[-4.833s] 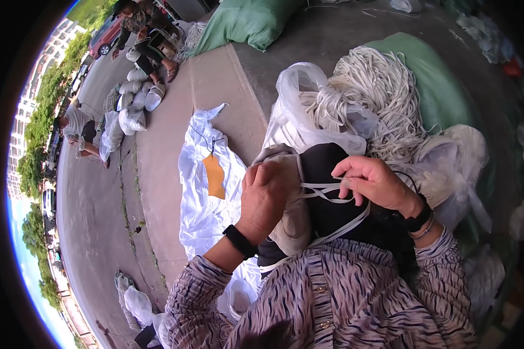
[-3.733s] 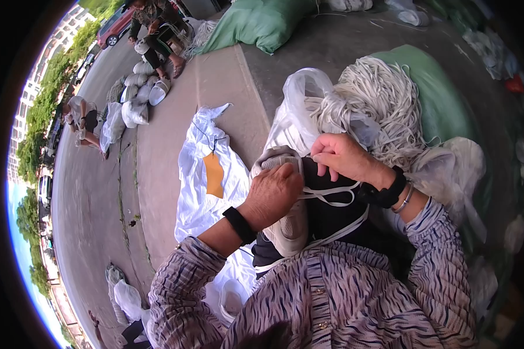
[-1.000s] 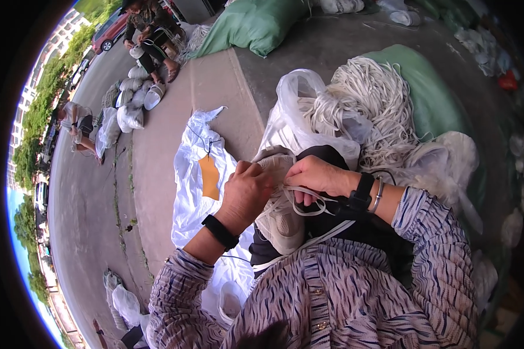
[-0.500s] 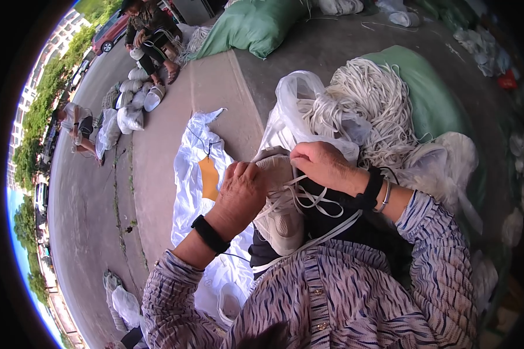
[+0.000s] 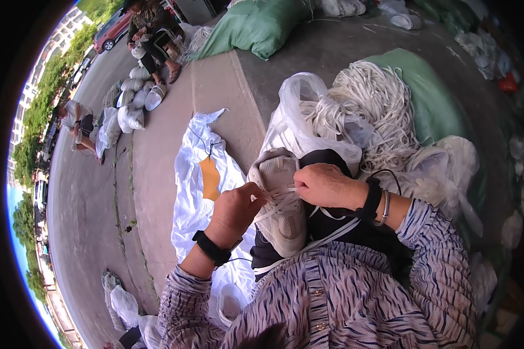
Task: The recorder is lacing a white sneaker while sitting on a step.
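Observation:
A pale beige sneaker (image 5: 287,228) rests on my lap, its toe toward my body. White shoelaces (image 5: 284,203) cross over its front, and loose lengths trail to the right over dark cloth. My left hand (image 5: 234,210) is at the shoe's left side, thumb and fingers pinched on a lace near the eyelets. On the other side my right hand (image 5: 326,185) pinches a lace beside the tongue. Black bands circle both wrists. The fingertips partly hide the lace ends.
A heap of white laces (image 5: 372,107) lies ahead right, against a green sack (image 5: 434,93) and clear plastic bags (image 5: 300,96). White sheeting (image 5: 186,168) with an orange piece (image 5: 209,179) lies at left. Two people (image 5: 151,38) sit farther off near bundles (image 5: 131,116).
Both hands have come down from the shoe's collar to the lacing, uncovering the tongue and opening. The left hand has shifted slightly left and down.

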Demonstrator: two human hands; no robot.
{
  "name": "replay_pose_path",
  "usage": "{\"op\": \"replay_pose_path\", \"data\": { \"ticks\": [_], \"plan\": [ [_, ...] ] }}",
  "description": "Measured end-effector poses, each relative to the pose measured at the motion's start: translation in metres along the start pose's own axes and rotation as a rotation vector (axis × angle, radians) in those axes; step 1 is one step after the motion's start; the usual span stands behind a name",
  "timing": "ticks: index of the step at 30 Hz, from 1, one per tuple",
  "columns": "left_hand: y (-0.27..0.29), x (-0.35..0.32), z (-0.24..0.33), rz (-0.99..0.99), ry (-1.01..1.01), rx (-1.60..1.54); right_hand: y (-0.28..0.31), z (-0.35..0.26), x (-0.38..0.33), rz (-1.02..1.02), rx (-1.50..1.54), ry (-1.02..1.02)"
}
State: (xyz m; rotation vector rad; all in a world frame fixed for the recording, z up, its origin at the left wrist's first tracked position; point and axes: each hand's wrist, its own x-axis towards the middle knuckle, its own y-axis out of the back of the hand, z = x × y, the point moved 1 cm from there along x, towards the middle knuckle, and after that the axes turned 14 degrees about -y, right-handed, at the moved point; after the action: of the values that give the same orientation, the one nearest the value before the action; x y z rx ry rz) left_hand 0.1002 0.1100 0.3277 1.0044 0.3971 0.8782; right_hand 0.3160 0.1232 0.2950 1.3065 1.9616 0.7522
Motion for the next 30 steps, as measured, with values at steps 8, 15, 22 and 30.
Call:
{"op": "replay_pose_path", "data": {
  "ticks": [8,15,22,30],
  "plan": [
    [0.065,-0.065,-0.054,0.056,0.306,0.190,0.077,0.035,-0.025,-0.391,0.741,-0.154],
    [0.080,-0.075,-0.034,0.339,-0.098,-1.161,0.061,0.031,-0.007,-0.506,1.502,0.056],
    [0.044,-0.035,-0.067,0.917,-0.115,-1.567,0.037,0.087,-0.001,-0.096,1.696,-0.326],
    [0.096,-0.130,-0.178,1.760,0.586,-1.144,0.069,0.241,-0.093,0.635,2.066,-0.916]
  ]
}}
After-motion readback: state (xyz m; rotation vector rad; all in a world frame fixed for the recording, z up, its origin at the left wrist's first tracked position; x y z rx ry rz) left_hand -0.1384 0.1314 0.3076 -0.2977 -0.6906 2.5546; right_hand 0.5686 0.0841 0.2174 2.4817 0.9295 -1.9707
